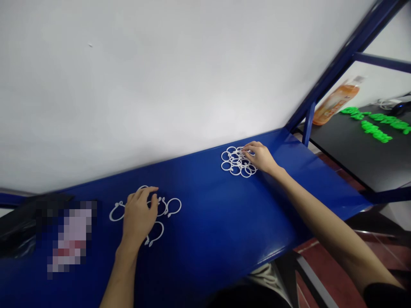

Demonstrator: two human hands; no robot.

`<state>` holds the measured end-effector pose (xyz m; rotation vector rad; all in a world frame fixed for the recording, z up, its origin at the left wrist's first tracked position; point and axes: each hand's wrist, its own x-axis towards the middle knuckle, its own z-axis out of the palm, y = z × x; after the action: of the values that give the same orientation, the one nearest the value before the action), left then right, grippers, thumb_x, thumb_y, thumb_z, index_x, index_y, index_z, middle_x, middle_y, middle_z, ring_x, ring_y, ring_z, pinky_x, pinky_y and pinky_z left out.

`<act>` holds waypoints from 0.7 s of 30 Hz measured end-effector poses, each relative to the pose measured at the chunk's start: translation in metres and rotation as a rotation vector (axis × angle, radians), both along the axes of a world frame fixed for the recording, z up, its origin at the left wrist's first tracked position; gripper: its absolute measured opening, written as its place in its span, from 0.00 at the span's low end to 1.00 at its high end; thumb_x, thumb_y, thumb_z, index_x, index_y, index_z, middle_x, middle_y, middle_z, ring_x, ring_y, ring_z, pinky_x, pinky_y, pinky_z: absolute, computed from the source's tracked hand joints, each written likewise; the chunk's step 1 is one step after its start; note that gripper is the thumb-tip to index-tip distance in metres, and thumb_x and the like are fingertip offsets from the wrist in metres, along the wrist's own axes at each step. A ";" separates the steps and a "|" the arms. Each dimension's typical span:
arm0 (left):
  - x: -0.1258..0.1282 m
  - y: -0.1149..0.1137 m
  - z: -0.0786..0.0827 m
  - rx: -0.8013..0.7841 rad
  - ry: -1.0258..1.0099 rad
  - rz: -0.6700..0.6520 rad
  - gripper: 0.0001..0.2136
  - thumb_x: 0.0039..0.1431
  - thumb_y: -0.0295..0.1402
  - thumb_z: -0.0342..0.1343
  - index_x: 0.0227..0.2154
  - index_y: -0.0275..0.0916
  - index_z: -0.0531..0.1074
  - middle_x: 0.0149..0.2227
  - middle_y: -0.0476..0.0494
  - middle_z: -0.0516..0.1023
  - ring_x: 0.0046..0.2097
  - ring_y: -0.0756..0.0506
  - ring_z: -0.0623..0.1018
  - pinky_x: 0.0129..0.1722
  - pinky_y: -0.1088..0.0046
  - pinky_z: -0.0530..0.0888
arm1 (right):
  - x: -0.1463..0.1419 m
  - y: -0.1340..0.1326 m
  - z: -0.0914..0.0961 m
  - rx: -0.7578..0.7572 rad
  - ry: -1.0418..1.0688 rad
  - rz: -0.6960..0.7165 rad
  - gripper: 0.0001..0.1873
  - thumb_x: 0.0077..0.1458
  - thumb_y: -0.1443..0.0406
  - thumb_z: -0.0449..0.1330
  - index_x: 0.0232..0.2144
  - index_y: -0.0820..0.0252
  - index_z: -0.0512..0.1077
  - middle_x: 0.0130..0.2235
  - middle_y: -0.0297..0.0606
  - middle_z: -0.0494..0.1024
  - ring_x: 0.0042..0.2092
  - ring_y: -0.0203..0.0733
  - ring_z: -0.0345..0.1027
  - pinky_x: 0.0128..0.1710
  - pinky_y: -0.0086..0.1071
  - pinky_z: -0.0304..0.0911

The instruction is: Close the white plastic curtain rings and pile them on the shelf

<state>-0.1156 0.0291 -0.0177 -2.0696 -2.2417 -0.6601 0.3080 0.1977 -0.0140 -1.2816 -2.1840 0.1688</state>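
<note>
My left hand (pixel 138 216) lies flat, fingers stretched out, on a few opened white plastic rings (pixel 173 206) spread on the blue table (pixel 205 214). My right hand (pixel 260 156) reaches to a pile of several closed white rings (pixel 233 162) near the wall. Its fingertips are curled onto the pile's right edge, touching a ring; whether it pinches one is not clear.
A white wall rises right behind the table. A blurred item (pixel 69 239) and a dark object (pixel 19 226) lie at the left. Blue frame bars (pixel 340 60) stand at the right, with a black table (pixel 353 149) carrying green pieces (pixel 375 130) and an orange bottle (pixel 335 102).
</note>
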 end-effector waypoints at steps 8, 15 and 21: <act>-0.001 -0.002 0.004 -0.064 -0.095 -0.163 0.12 0.63 0.37 0.51 0.44 0.43 0.76 0.47 0.41 0.77 0.52 0.37 0.70 0.55 0.55 0.68 | -0.005 -0.006 0.008 0.074 0.003 -0.028 0.11 0.63 0.64 0.57 0.38 0.59 0.80 0.42 0.46 0.80 0.44 0.50 0.69 0.48 0.48 0.67; 0.031 -0.007 0.001 -0.063 -0.011 -0.269 0.08 0.63 0.38 0.55 0.33 0.42 0.76 0.44 0.42 0.77 0.49 0.37 0.69 0.52 0.54 0.64 | -0.041 -0.054 0.019 0.144 0.085 0.084 0.11 0.67 0.64 0.54 0.42 0.61 0.77 0.44 0.48 0.77 0.47 0.50 0.68 0.50 0.49 0.67; 0.063 -0.016 0.010 -0.052 -0.223 -0.379 0.07 0.64 0.35 0.56 0.30 0.42 0.72 0.35 0.47 0.78 0.43 0.42 0.73 0.48 0.60 0.66 | -0.103 -0.135 0.017 0.069 0.020 0.561 0.17 0.67 0.59 0.57 0.54 0.61 0.71 0.54 0.47 0.75 0.52 0.44 0.70 0.51 0.38 0.70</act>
<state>-0.0528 0.0134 -0.0081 -2.5964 -1.9931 -0.9000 0.2054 0.0632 0.0035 -0.5988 -2.4557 0.3199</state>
